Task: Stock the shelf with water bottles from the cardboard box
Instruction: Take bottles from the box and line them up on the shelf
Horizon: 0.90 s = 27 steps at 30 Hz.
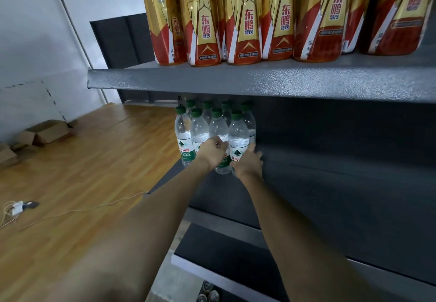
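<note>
Several clear water bottles with green caps and green-white labels stand in rows at the left end of the dark grey middle shelf point(330, 183). My left hand point(212, 152) grips a front-row water bottle point(219, 131) around its label. My right hand point(250, 162) grips the rightmost front bottle point(238, 136) low on its body, fingers wrapped round its right side. Both bottles stand upright on the shelf, touching their neighbours. The leftmost bottle point(182, 134) stands free at the shelf's end.
The upper shelf point(259, 81) carries several tall gold-and-red drink bottles point(203, 18). Flattened and open cardboard boxes point(47, 133) lie by the white wall on the wooden floor point(82, 172). A white cable with a small adapter point(17, 207) crosses the floor. Bottle tops point(208, 293) show on a lower shelf.
</note>
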Motion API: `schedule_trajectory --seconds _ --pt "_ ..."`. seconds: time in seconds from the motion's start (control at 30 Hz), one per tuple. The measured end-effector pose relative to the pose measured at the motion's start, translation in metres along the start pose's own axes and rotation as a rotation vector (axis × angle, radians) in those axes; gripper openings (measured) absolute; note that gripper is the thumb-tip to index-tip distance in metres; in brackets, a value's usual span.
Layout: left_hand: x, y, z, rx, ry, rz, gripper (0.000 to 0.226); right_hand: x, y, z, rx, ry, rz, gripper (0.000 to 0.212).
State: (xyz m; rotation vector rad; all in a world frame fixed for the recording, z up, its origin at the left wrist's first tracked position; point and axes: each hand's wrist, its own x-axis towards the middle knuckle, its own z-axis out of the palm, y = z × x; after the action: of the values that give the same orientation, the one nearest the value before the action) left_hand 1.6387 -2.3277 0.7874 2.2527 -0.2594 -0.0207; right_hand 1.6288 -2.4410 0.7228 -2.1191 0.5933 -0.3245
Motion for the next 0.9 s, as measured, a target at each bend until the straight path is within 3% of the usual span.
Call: schedule_trajectory --seconds 0.2,0.37,0.57,0.73,0.9 --pt "-0.021 -0.004 -0.023 -0.004 -0.022 0.011 0.024 -0.029 -0.014 -0.008 -0.103 -0.064 0.059 0.077" --pt "-0.047 -0.018 -0.045 -0.050 -0.044 0.028 0.022 -0.073 -0.024 -0.012 -0.241 -0.012 -0.022 0.046" --pt "-0.094 -0.055 -0.073 -0.008 -0.062 0.072 0.017 -0.142 -0.033 0.008 -0.151 -0.081 -0.162 0.012" --pt "-0.124 -0.131 -0.083 -0.079 -0.109 -0.036 0.031 -0.210 -0.018 0.052 -0.045 -0.186 -0.163 0.005" --pt "-0.183 -0.237 -0.070 -0.217 -0.162 -0.288 0.027 -0.276 0.032 0.117 -0.224 -0.414 -0.104 0.015"
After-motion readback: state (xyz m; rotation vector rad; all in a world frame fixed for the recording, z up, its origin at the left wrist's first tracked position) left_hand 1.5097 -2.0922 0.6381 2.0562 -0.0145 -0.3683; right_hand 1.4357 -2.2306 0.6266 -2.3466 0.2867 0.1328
